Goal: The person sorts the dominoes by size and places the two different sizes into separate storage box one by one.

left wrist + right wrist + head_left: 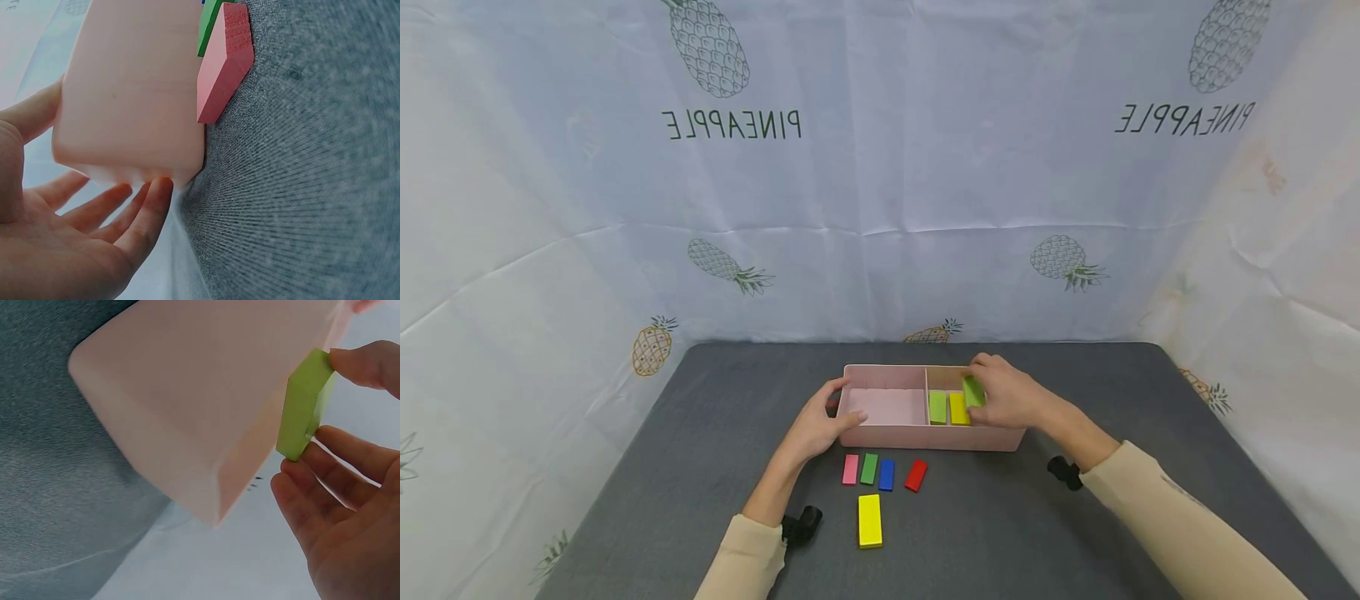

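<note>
A long pink box (925,437) with a divider stands on the table. My left hand (812,427) holds its left end, the thumb at the front rim and the fingers against the end wall. Between thumb and fingertips, my right hand (1013,398) pinches a light green block (300,409) above the right compartment. In that compartment stand another light green block (937,407) and a yellow block (958,409), side by side. In the left wrist view, a pink block (225,65) lies close to the box's front wall.
In front of the box lie a dark green block (868,468), a blue block (886,475) and a red block (916,475). Nearer me is a larger yellow block (869,521). Behind the grey table (715,467) hangs a pineapple-print cloth (880,183). Something red shows behind my left fingers.
</note>
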`<state>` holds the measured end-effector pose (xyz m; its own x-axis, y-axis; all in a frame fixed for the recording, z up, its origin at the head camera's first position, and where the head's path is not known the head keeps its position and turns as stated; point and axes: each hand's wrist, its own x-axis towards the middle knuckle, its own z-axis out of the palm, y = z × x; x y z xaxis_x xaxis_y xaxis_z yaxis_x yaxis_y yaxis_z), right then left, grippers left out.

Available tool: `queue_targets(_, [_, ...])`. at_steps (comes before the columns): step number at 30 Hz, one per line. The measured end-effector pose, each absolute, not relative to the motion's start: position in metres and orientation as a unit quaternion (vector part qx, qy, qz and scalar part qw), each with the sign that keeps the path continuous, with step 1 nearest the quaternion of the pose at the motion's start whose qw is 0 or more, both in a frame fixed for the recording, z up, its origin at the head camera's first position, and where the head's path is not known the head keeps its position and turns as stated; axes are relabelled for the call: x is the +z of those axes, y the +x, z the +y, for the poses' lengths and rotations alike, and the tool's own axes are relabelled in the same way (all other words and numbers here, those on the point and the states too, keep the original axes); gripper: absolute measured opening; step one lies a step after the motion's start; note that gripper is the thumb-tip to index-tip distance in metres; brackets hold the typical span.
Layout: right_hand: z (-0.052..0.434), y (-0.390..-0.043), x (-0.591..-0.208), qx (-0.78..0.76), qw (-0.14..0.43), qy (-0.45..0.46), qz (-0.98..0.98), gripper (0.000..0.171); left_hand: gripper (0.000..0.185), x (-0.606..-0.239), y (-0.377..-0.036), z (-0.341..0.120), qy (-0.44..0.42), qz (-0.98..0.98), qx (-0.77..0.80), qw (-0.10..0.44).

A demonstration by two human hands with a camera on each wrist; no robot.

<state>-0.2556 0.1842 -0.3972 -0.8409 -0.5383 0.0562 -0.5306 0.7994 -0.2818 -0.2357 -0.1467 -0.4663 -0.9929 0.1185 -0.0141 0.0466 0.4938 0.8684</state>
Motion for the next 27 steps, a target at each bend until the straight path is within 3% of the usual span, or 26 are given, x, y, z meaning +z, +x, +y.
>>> queue_targets(27, [0.187, -0.28, -0.424, -0.097, 0.106, -0.257, 0.956, 0.048, 0.076, -0.466, -0.237, -0.148, 0.062, 0.861, 0.504, 0.03])
